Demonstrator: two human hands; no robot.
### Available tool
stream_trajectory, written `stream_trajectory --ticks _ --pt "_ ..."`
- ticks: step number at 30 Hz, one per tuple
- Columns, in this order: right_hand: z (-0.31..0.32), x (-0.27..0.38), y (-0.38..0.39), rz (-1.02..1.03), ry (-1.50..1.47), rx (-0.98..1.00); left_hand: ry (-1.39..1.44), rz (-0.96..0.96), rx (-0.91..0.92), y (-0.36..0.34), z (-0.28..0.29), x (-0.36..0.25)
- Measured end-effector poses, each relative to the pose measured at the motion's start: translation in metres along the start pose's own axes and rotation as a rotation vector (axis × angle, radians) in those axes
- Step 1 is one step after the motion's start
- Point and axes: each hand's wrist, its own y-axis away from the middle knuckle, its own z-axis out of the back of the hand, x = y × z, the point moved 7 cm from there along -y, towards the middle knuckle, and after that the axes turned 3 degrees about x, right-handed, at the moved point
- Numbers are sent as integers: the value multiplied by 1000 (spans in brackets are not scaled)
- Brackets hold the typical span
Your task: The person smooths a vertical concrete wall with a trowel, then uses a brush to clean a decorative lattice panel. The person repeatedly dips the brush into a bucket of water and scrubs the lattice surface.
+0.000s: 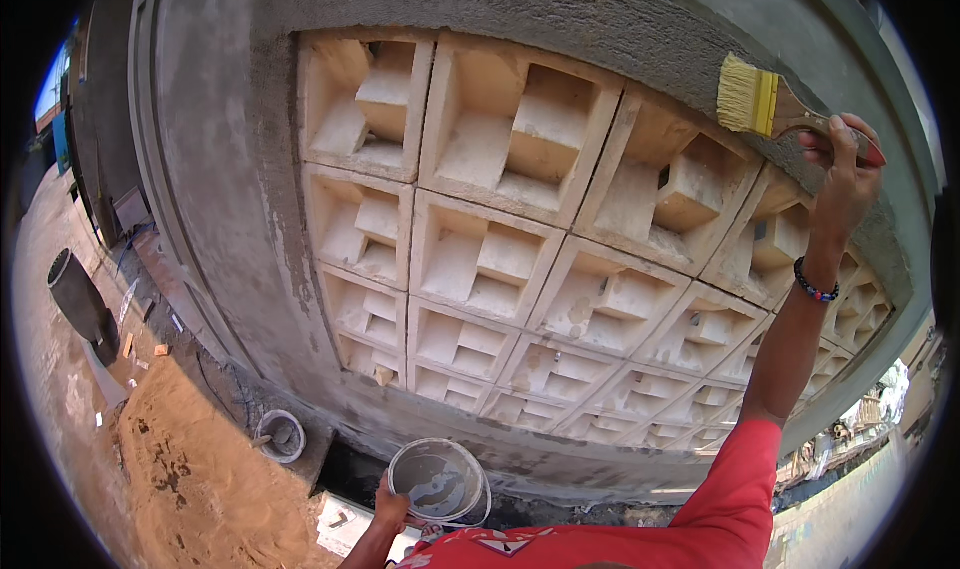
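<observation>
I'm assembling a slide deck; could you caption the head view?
Right grip holding a wide brush before pale openwork blocks in a grey wall, left grip on a bucket.

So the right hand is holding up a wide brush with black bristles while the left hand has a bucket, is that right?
Not quite: the bristles are pale yellow, not black, as the head view shows. The right hand does hold up a wide brush, and the left hand has a bucket.
</observation>
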Motion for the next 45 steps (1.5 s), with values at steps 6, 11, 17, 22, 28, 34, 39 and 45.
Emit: stream_trajectory --ticks 6,11,17,22,28,34,39,45 --pt "145 -11 3 37 455 -255 -25 -2 3 -5 3 -8" --pt "82 27 83 26 25 -14 -71 -54 42 -8 -5 -26" --pt "-137 34 353 -493 -399 1157 -56 -64 11 -8 -10 -34" --pt "-193 45 581 -645 -392 1630 96 -59 5 2 -15 -47" --pt "-220 41 577 -735 -348 1672 148 -118 -59 13 6 -53" --pt "-262 63 262 -671 -764 845 160 -183 -153 32 38 -51" --pt "-295 123 62 -17 -723 367 181 -197 -240 37 56 -31" --pt "-301 67 -32 25 -192 279 263 -170 -306 52 72 -10"
